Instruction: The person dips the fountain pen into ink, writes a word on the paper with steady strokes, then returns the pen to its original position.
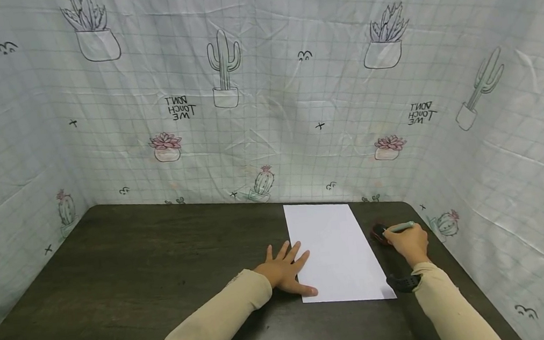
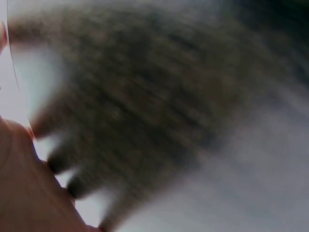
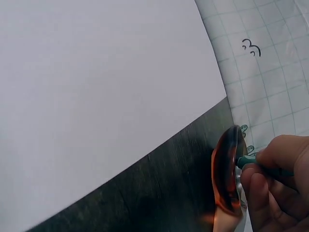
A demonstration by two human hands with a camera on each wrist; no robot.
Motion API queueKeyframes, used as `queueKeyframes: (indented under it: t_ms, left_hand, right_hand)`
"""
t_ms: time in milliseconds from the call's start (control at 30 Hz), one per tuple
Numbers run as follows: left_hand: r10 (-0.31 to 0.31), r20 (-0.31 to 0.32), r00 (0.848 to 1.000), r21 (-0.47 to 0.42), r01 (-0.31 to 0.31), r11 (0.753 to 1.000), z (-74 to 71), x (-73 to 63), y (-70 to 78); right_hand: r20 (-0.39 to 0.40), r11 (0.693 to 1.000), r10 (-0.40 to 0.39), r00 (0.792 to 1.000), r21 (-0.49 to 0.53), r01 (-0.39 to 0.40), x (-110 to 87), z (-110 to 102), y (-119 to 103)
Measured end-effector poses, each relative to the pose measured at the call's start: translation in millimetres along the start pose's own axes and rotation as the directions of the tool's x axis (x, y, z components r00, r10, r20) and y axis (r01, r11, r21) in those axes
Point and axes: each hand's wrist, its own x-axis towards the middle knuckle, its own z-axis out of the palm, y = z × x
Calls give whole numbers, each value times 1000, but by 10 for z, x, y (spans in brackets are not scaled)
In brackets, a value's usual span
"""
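Observation:
A white sheet of paper [image 1: 337, 250] lies on the dark table. On its left edge rests my left hand [image 1: 286, 271], fingers spread and thumb at the lower corner. The left wrist view shows part of that hand [image 2: 34, 188] against dark, blurred table. To the right of the paper my right hand [image 1: 412, 244] pinches a pale green pen-like stick [image 1: 400, 227]. Its tip is at a small dark, glossy round dish-like thing [image 3: 226, 169] with a red-orange side. Whether the tip touches it, I cannot tell; what is inside is too dark to make out.
Behind and on both sides of the dark wooden table [image 1: 163, 255] hangs a white cloth [image 1: 286, 109] printed with a grid and potted cacti. The right-hand cloth stands close to my right hand. A black band [image 1: 403, 283] is on the right wrist.

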Motion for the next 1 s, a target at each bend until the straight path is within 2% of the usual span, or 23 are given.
queueKeyframes:
  t_ms: [233, 800, 1000]
  left_hand:
    - [11, 10, 1000, 0, -11, 1000, -6, -4, 14]
    - [2, -17, 1000, 4, -2, 1000, 64, 21, -1]
    - [5, -19, 1000, -2, -5, 1000, 25, 12, -9]
  right_hand:
    - [-55, 999, 28, 998, 41, -25, 55, 23, 68]
    - [-40, 996, 73, 997, 54, -70, 46, 1, 144]
    - [-59, 996, 40, 997, 87, -35, 52, -25, 74]
